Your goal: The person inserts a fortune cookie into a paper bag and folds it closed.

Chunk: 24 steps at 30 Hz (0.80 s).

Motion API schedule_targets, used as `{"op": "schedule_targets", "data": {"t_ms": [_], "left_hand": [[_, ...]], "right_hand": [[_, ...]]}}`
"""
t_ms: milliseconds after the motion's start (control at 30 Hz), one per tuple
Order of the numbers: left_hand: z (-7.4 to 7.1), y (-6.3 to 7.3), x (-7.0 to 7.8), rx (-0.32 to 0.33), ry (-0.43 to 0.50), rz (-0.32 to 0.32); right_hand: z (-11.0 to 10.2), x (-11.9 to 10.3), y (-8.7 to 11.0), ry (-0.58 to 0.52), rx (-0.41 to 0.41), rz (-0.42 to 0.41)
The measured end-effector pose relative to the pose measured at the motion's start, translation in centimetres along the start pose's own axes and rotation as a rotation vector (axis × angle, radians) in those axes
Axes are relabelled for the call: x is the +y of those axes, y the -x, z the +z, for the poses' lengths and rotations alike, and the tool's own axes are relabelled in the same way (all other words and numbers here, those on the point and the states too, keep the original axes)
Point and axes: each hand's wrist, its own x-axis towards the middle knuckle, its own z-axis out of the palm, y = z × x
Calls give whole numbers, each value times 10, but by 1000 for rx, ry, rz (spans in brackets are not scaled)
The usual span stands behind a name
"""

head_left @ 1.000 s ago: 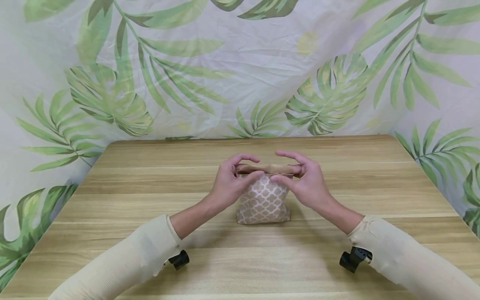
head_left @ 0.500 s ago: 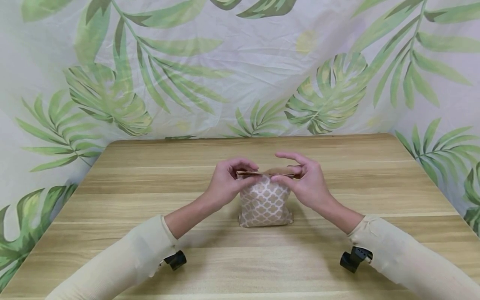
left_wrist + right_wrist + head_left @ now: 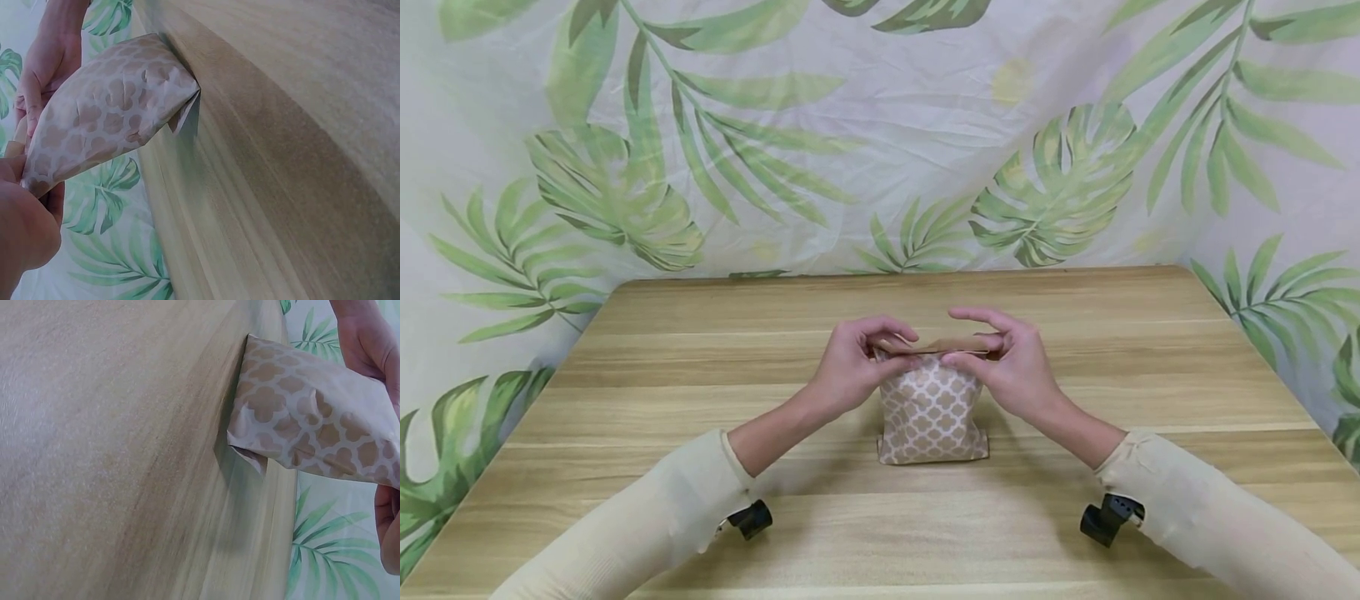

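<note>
A brown paper bag [image 3: 934, 412] with a white lattice pattern stands on the table in the head view, its top edge folded over. My left hand [image 3: 857, 362] pinches the left end of the fold, thumb in front and fingers behind. At the right end my right hand [image 3: 1011, 362] pinches the same fold, its index finger raised and apart from the paper. The left wrist view shows the bag [image 3: 112, 106] bulging, with a corner flap sticking out at its base. In the right wrist view, the bag [image 3: 312, 412] partly hides the fingers.
The wooden table [image 3: 700, 350] spreads around the bag on all sides. Behind it hangs a pale cloth [image 3: 910, 150] printed with green leaves. Small black cameras [image 3: 751, 520] sit under both sleeves.
My left fingers have closed down over the left end of the fold, which now lies flatter. The bag's base has shifted slightly toward me. The right hand has barely moved.
</note>
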Motion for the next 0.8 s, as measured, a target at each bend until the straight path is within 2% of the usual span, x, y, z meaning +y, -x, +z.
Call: {"op": "schedule_targets", "data": {"t_ms": [267,400,500,600,800], "left_hand": [[0,0,-4,13,-38,61],[-2,-1,-5,21,-47,68],[-2,-2,-6,26,-45,62],[-2,-3,-7,24,-29,26],[-4,-2,-7,-19,-7,-124]], "right_hand": [[-3,4,-1,14,-24,-20],[-6,5,-2,17,-39,-7],[-6,5,-4,23,-21,-4],[-7,5,-5,27,4,-13],[-8,6,-4,32,39,-5]]}}
